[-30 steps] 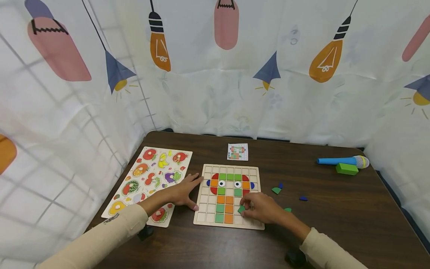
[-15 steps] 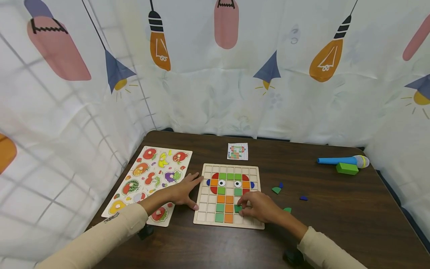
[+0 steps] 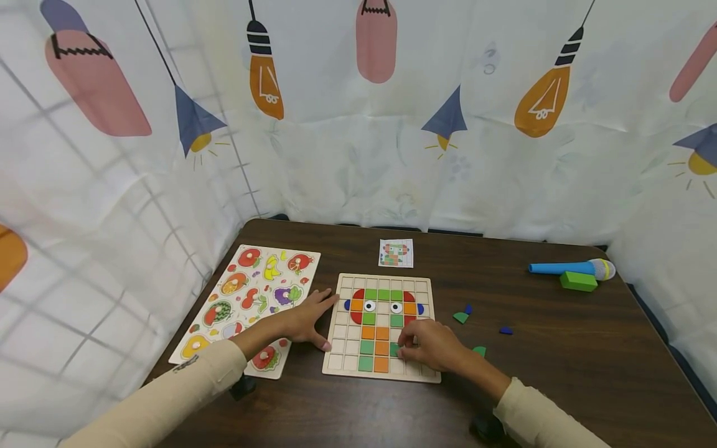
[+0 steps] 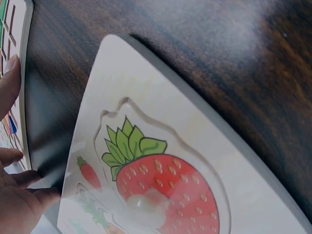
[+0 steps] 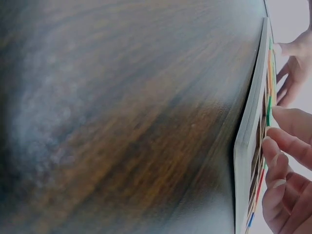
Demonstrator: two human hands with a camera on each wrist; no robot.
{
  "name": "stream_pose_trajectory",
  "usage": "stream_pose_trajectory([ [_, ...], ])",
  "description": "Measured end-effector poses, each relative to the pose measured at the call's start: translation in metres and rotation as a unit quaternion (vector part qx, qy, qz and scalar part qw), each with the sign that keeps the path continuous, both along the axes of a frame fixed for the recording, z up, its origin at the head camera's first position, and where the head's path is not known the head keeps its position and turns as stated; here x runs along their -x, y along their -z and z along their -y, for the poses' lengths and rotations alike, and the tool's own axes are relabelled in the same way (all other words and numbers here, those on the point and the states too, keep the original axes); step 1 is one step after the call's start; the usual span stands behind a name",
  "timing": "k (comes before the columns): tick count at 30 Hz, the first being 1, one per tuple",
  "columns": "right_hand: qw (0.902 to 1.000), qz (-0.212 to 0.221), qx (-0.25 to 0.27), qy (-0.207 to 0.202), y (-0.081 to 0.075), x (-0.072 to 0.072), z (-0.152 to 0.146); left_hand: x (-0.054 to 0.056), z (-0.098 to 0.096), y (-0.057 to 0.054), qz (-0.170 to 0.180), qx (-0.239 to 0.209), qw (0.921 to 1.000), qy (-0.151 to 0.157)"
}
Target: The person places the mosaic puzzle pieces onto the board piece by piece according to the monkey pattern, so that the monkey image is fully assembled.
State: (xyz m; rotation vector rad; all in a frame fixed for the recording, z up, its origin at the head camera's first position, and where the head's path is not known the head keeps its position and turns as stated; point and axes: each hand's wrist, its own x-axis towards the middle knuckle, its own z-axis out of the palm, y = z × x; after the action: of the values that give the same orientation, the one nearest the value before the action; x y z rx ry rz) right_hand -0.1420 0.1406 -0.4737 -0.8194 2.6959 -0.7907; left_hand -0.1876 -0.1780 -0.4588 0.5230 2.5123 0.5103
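Note:
A wooden grid board (image 3: 343, 348) lies on the table, part filled with coloured tiles and two eye tiles. My right hand (image 3: 434, 345) is over its lower right part, thumb and fingers bent at the right edge of a green square tile (image 3: 394, 350), pinching it. That tile sits beside the orange column, and the fingertips cover part of it. My left hand (image 3: 305, 320) is spread at the board's left edge, thumb and fingertips touching the rim. In the right wrist view, the right fingers (image 5: 287, 141) are close against the board's surface.
A fruit puzzle board (image 3: 310, 249) lies under the left forearm. A small picture card (image 3: 396, 253) is behind the grid board. Loose green (image 3: 460, 317) and blue pieces (image 3: 506, 330) lie to the right, with a toy microphone (image 3: 562, 268) and green block (image 3: 579, 281) farther off.
My right hand has brought the green square tile slightly left, from a tilted position to lying square in the grid next to the orange column. The left hand has stayed still.

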Motion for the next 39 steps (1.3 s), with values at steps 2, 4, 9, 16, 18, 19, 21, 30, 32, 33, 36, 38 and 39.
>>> stream_pose_trajectory([
  [2, 1.0, -0.007, -0.001, 0.0, 0.0, 0.0, 0.001, 0.0, 0.0, -0.001, 0.0, -0.001, 1.0, 0.0],
  [4, 0.9999, -0.01, -0.001, 0.001, -0.001, 0.0, 0.001, 0.0, 0.0, -0.001, -0.001, -0.001, 1.0, 0.002],
  [9, 0.9999, -0.012, -0.006, 0.007, -0.001, 0.0, 0.002, 0.001, 0.001, -0.001, 0.001, 0.001, 1.0, 0.002],
  [16, 0.9998, 0.0, -0.011, 0.015, -0.001, 0.0, 0.002, 0.001, 0.003, -0.002, 0.003, 0.002, 1.0, 0.002],
  [18, 0.9998, 0.002, -0.012, 0.016, -0.001, 0.0, 0.002, 0.001, 0.003, -0.002, 0.001, 0.003, 1.0, 0.004],
  [19, 0.9998, 0.003, -0.011, 0.016, -0.002, 0.0, 0.002, 0.001, 0.004, -0.002, -0.001, 0.001, 1.0, 0.004],
  [21, 0.9998, 0.004, -0.009, 0.018, -0.002, 0.0, 0.0, 0.001, 0.004, -0.001, -0.004, -0.004, 1.0, 0.005],
  [30, 0.9969, 0.026, 0.073, 0.014, -0.009, 0.015, -0.045, -0.001, 0.005, 0.0, -0.001, -0.007, 1.0, 0.001],
  [32, 0.9957, 0.037, 0.082, 0.019, -0.01, 0.019, -0.061, -0.001, 0.006, 0.0, 0.0, -0.007, 1.0, 0.0],
  [33, 0.9955, 0.04, 0.083, 0.023, -0.01, 0.021, -0.069, -0.001, 0.006, 0.0, -0.001, -0.007, 1.0, 0.0],
  [36, 0.995, 0.041, 0.084, 0.035, -0.009, 0.026, -0.093, -0.001, 0.006, 0.001, -0.003, -0.007, 1.0, 0.001],
  [38, 0.9954, 0.033, 0.081, 0.039, -0.007, 0.027, -0.108, -0.001, 0.006, 0.001, -0.004, -0.007, 1.0, 0.002],
  [39, 0.9958, 0.026, 0.079, 0.038, -0.006, 0.028, -0.114, -0.001, 0.006, 0.001, -0.004, -0.007, 1.0, 0.002],
])
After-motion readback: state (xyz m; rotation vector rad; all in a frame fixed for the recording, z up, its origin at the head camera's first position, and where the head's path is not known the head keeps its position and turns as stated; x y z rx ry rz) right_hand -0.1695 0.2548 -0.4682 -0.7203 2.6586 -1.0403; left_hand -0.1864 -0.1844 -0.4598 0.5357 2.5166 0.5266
